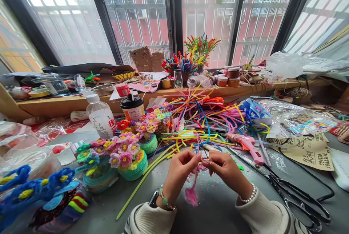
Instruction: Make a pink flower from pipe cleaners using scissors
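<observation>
My left hand [181, 170] and my right hand [225, 168] meet over the grey table, fingers pinched together on a pink pipe cleaner piece [192, 190] that hangs down between them and ends in a fluffy pink loop. Just beyond my fingers lies a tangled heap of coloured pipe cleaners [203, 117]. Long yellow-green pipe cleaners [152, 165] run from the heap toward my left wrist. A pink glue gun [247, 143] lies right of my right hand.
Pipe-cleaner flower pots [129, 155] stand at left, blue flowers [32, 186] at the near left. A water bottle [100, 115] and lidded cup [132, 107] stand behind. Black scissors [297, 197] lie at right, beside brown paper [308, 150]. The window sill [68, 104] holds jars and clutter.
</observation>
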`<state>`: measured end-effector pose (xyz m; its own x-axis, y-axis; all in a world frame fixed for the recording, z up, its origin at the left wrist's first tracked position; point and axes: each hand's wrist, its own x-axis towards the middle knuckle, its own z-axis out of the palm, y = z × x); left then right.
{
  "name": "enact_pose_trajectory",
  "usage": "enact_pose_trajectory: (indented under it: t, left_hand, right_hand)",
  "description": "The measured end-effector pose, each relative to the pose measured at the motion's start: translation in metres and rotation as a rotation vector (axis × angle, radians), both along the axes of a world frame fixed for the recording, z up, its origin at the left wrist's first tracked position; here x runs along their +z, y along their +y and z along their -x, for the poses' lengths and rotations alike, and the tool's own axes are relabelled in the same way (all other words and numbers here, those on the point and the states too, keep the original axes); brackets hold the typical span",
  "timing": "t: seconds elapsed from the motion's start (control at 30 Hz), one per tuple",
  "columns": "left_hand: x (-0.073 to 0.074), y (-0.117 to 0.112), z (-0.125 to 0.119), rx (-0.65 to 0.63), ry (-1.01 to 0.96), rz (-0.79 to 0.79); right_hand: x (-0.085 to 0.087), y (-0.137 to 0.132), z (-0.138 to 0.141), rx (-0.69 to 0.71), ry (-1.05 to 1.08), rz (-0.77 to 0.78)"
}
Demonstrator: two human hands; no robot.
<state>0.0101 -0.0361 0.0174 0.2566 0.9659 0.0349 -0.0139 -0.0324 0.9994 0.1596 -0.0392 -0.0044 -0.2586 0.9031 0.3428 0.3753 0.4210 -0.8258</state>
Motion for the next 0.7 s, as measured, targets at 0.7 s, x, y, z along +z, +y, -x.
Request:
enact_pose_trajectory:
  t: [0.7]
  left_hand:
    - [-0.0027,0.0016,-0.0019,-0.084,0.042,-0.015]
  right_hand:
    - [0.0011,-0.0007,0.0014,0.063,-0.119,0.026]
